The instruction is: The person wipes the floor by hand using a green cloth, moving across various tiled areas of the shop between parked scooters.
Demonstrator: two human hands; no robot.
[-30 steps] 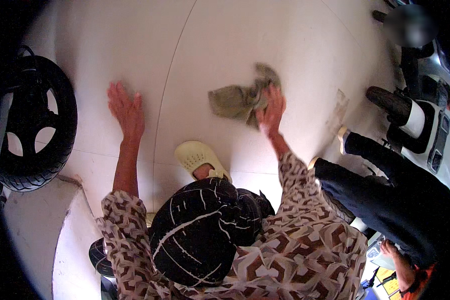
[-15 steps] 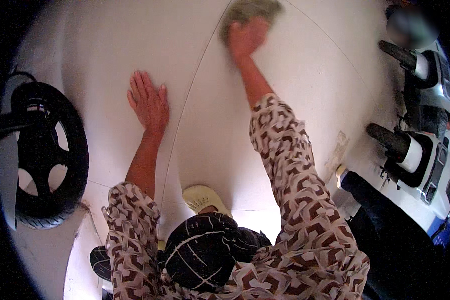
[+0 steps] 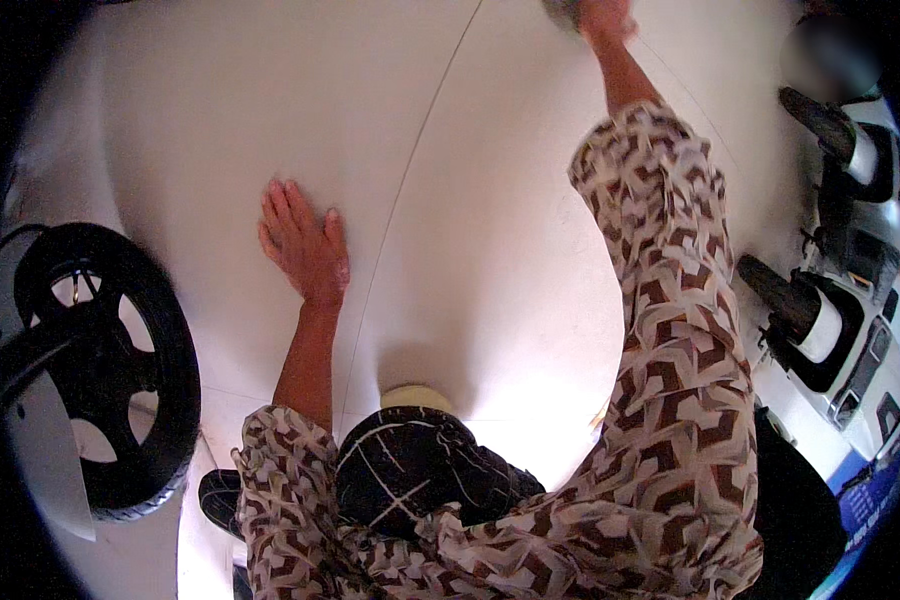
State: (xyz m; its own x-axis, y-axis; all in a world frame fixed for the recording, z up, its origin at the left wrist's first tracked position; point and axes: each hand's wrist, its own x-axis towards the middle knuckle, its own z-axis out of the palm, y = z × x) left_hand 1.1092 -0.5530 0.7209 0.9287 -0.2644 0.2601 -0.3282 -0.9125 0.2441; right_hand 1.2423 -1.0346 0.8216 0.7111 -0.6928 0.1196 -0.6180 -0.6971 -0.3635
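My left hand [image 3: 308,245] lies palm down on the pale tiled floor [image 3: 470,250], its fingers stretched out and apart, with nothing in it. Far ahead, at the picture's upper edge, my right hand [image 3: 607,17] grips a grey-green cloth [image 3: 562,12] against the floor. The edge cuts off part of that hand and most of the cloth, and the fingers are smeared by motion. Both my sleeves carry a brown and white pattern.
On the left stands a black spoked wheel with a tyre [image 3: 175,400], part of a vehicle. Several white and black machine parts with dark tyres [image 3: 785,295] line the right side. My bent knee [image 3: 400,465] and a pale yellow shoe [image 3: 418,398] are below. A thin tile joint [image 3: 410,150] crosses the floor.
My right hand has slid the cloth farther ahead and to the right, partly out of the picture. The left hand remains flat, a little lower in view. The whole view has shifted slightly.
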